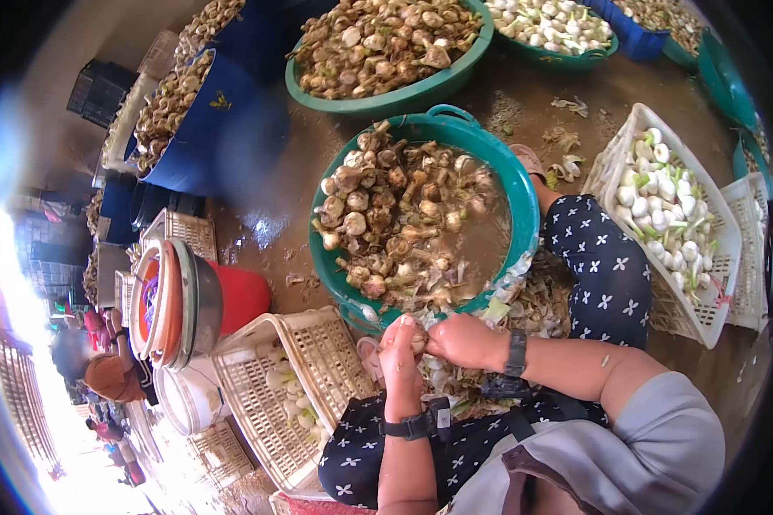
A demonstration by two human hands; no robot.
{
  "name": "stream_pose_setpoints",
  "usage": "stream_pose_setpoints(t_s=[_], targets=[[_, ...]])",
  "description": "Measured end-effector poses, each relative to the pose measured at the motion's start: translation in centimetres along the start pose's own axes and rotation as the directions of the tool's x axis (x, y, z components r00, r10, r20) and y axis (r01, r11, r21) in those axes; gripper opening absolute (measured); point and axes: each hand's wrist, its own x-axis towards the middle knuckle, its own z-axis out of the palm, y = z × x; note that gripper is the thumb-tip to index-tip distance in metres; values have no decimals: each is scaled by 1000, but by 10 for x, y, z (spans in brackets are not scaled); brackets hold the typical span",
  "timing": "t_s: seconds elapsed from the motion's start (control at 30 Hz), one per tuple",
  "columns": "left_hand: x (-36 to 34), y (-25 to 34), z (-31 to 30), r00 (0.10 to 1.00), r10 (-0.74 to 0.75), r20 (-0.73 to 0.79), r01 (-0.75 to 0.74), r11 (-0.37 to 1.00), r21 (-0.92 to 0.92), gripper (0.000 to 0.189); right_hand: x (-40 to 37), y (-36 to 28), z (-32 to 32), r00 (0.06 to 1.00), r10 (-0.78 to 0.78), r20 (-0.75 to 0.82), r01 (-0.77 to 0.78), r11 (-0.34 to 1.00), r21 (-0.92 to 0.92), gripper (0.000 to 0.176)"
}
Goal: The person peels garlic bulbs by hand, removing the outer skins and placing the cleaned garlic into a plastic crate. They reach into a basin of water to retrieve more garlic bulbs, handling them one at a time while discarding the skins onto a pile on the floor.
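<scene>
My left hand is closed around a garlic bulb, mostly covered by the fingers. My right hand pinches at the same bulb from the right, its fingertips close to the left ones. Just beyond both hands stands a green tub with muddy water and many unpeeled, dirt-stained garlic bulbs. Beneath my hands and forearms, peeled skins and scraps lie in a heap between my legs.
On the right, a white crate holds peeled white garlic. Another cream crate with some peeled bulbs tilts at left, beside stacked basins and a red bucket. Behind stand more full tubs. Other people sit far left.
</scene>
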Motion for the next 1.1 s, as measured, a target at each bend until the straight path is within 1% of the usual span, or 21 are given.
stream_pose_setpoints(t_s=[0.07, 0.1, 0.13, 0.2, 0.27, 0.3, 0.33, 0.4, 0.47, 0.5, 0.53, 0.6, 0.67, 0.7, 0.8, 0.83, 0.93, 0.97, 1.0, 1.07, 1.1], targets=[[0, -1, -5, 1000, -2, 23, 2, 1000, 7, 35, 6, 20, 15, 997, -2, -75, 9, 996, 84, 28], [-3, 1, -5, 997, 6, 83, -2, 999, -49, 35, 7, 16, 10, 966, 223, 132, -258, 795, 548, 27], [-4, 3, -6, 990, 15, 142, 0, 995, -103, 35, 7, 13, 9, 861, 298, 411, -498, 337, 799, 27], [-4, 3, -8, 988, 46, 151, -32, 995, -89, 36, 5, 24, 19, 861, 267, 433, -499, 277, 821, 28], [-4, 5, -9, 985, 85, 150, -69, 991, -112, 37, 6, 31, 28, 982, 85, 167, -184, 608, 773, 29], [-2, 3, -12, 985, 82, 153, -65, 991, -113, 37, -1, 12, 8, 999, -22, -46, 36, 934, 356, 31], [1, 0, -15, 983, 90, 160, -85, 996, -40, 39, -2, 7, 5, 999, -16, -45, 31, 935, 354, 31], [1, -2, -14, 980, 94, 173, -101, 994, 34, 40, -2, 3, 2, 995, -99, 1, 99, 995, -5, 33], [-5, 1, -10, 985, 37, 171, -14, 991, -136, 46, 4, 18, 14, 998, -49, -37, 52, 995, 88, 32], [-3, -1, -11, 979, 82, 189, -50, 984, -169, 49, 5, 18, 12, 984, 136, 118, -180, 796, 578, 34], [-2, 0, -13, 978, 87, 189, -55, 984, -169, 49, 6, 16, 10, 917, 206, 342, -394, 337, 855, 35], [-3, 1, -15, 955, 181, 234, -146, 976, -159, 52, -1, 10, 6, 902, 196, 384, -422, 225, 878, 30], [-3, 2, -15, 958, 153, 243, -125, 984, -127, 50, -8, 9, 3, 994, -3, 105, -48, 878, 477, 29], [-4, 2, -14, 959, 125, 256, -104, 990, -95, 48, -10, 7, 4, 995, -101, 22, 94, 971, 220, 27], [-5, -2, -12, 949, 134, 285, -121, 991, -64, 48, -8, 17, 11, 1000, 12, -7, -10, 975, 220, 26], [-9, 1, -10, 947, 129, 294, -108, 990, -86, 48, -3, 24, 10, 988, 59, 140, -119, 873, 473, 27], [-8, 0, -13, 953, 115, 280, -67, 982, -174, 49, -9, 13, 6, 985, 30, 167, -149, 627, 764, 29], [-8, 0, -14, 954, 115, 276, -68, 982, -176, 49, -15, 9, -2, 995, -40, 86, -11, 847, 531, 30], [-7, 0, -16, 944, 127, 305, -88, 986, -139, 50, -17, 5, -1, 995, -40, 89, -14, 847, 532, 30], [-7, -3, -15, 930, 133, 343, -104, 990, -99, 51, -21, 0, 2, 996, -86, 16, 84, 991, 101, 29], [-8, -4, -14, 936, 122, 330, -94, 991, -101, 51, -16, 3, 3, 997, 52, 65, -67, 964, 259, 29]])
